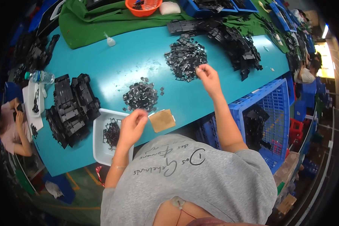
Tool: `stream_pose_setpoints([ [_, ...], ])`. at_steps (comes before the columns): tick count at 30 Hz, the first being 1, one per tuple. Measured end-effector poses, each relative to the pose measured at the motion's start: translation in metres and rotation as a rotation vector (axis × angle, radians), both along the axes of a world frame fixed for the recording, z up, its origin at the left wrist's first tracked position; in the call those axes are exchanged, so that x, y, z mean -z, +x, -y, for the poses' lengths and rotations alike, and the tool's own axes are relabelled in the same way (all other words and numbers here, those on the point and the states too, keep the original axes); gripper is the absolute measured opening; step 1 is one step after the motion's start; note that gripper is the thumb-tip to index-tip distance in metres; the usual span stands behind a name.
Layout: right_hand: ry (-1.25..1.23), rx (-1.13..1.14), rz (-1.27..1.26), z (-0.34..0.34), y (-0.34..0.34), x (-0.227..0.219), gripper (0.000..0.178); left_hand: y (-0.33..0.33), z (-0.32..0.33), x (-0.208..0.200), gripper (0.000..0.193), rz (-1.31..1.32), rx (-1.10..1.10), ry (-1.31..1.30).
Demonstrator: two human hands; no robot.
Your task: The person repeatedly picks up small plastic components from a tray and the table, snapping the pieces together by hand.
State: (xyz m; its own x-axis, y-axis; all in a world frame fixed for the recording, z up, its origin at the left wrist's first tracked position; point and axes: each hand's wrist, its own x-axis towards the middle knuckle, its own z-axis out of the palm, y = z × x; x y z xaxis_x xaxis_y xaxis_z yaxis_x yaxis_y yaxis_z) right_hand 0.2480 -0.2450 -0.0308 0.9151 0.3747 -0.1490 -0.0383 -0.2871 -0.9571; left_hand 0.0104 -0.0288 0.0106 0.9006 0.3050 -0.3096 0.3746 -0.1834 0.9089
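Observation:
My right hand (210, 80) is at the right edge of the larger pile of small black plastic pieces (184, 56). Its thumb and forefinger are pinched together, and whatever sits between them is too small to name. Near the table's front edge, my left hand (132, 128) is curled with the fingertips drawn together and slightly blurred; I cannot make out what they hold. Just beyond it lies a smaller pile of similar black pieces (141, 95). A brown cardboard piece (162, 121) lies to the right of my left hand.
A white tray (97, 145) of thin black parts stands under my left forearm. Larger black moulded parts (69, 109) are stacked at left, more (233, 41) at far right. A blue crate (235, 109) stands by my right arm. Another person (17, 130) sits at far left.

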Motion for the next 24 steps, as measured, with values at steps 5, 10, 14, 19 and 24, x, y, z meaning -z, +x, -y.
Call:
stream_pose_setpoints([
  [5,-0.201,-0.357,0.522,-0.056,-0.078,-0.055,0.010,0.048,0.026,0.017,0.017,0.196,-0.122,-0.207],
  [10,-0.173,-0.587,0.635,-0.067,-0.102,-0.056,0.024,0.045,0.021,0.014,0.019,0.143,-0.242,-0.395],
  [14,-0.133,-0.643,0.328,-0.068,-0.091,-0.076,0.047,0.024,0.013,0.011,0.018,0.071,-0.111,-0.139],
  [19,-0.173,-0.903,0.228,-0.082,-0.089,-0.070,0.038,0.016,0.006,-0.004,0.018,0.066,0.148,0.090],
  [24,-0.230,-0.996,0.269,-0.087,-0.094,-0.065,0.016,0.009,0.002,-0.006,0.021,0.107,0.223,0.230],
])
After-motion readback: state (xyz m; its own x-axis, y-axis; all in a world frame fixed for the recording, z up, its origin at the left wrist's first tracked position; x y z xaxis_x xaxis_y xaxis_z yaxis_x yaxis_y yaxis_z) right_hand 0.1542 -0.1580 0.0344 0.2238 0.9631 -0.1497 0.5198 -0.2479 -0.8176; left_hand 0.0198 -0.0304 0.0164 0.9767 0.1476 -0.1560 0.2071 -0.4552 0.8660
